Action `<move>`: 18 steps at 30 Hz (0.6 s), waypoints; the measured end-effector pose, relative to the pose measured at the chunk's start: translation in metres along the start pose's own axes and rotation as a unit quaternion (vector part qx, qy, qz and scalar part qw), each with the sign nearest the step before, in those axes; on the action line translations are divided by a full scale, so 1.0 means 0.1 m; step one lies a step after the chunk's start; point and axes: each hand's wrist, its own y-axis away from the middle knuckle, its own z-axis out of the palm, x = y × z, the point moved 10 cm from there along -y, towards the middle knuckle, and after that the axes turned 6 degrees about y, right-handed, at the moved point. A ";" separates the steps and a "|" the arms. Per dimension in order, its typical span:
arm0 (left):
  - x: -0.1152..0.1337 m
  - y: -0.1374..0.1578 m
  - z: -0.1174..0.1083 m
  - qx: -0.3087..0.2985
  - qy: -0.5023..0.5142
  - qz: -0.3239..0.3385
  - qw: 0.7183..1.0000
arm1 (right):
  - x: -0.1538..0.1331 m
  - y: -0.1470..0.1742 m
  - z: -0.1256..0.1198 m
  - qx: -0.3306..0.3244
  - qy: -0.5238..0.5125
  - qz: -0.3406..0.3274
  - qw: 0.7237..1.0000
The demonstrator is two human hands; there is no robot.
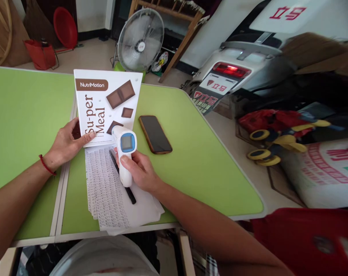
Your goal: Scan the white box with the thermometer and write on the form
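Note:
My left hand (pixel 68 142) grips the lower left edge of a white box (pixel 89 109) marked "NutriMotion Su-per Meal", its thumb across the front. The box is held upright over the table. In my right hand (pixel 141 170) is a white infrared thermometer (pixel 125 168) with a blue-rimmed screen facing me; its front end is close to the box's lower right corner, and whether they touch I cannot tell. Under it lie several sheets of handwritten paper (pixel 104 188) with a black pen (pixel 130 194) on top. A dark phone (pixel 155 134) in a brown case rests to the right.
The green folding table (pixel 205 165) has a seam left of the papers. Beyond its far edge stands a metal fan (pixel 141 40). A white scooter (pixel 228 73) is at the right, with a toy tricycle (pixel 273 142) and a white sack (pixel 329 168) on the floor.

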 end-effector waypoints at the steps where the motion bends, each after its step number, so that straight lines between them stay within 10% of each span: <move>1: -0.01 0.00 0.00 0.001 -0.002 -0.002 1.000 | 0.01 0.00 -0.01 0.001 0.004 0.004 1.000; 18: -0.12 -0.05 -0.15 0.060 0.037 0.023 0.997 | -0.06 -0.07 -0.17 0.023 0.065 -0.033 0.997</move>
